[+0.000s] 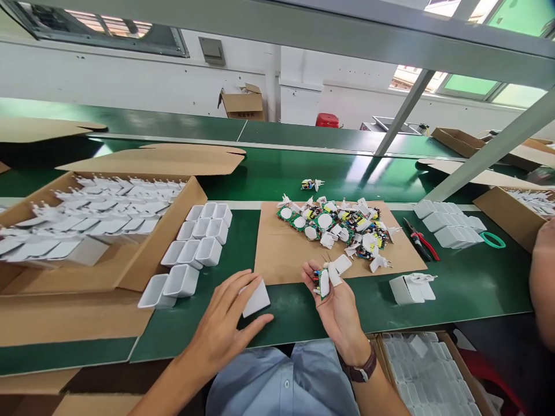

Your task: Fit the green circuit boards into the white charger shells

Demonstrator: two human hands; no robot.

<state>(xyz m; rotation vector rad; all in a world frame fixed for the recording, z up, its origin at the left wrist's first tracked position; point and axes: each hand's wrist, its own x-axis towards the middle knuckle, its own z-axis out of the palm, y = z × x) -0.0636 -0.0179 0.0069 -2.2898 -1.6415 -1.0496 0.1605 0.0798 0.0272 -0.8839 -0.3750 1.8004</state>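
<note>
My left hand (225,318) rests over a white plastic box (256,299) on the green table, its fingers spread and touching the box's left and top sides. In my right hand (336,312) is a small circuit board (321,283) with white plastic parts joined to it, held palm up above the table edge. Beyond that hand, a pile of circuit boards (342,222) with white plug pieces lies on a flat cardboard sheet (277,254). One more board (311,184) sits behind the sheet.
White open boxes (188,252) stand left, beside a carton (167,231) of white units. Right are red-handled pliers (422,241), a white unit (410,289), stacked white boxes (451,224) and a green ring (493,240). Another person's arm (543,283) shows at the right edge.
</note>
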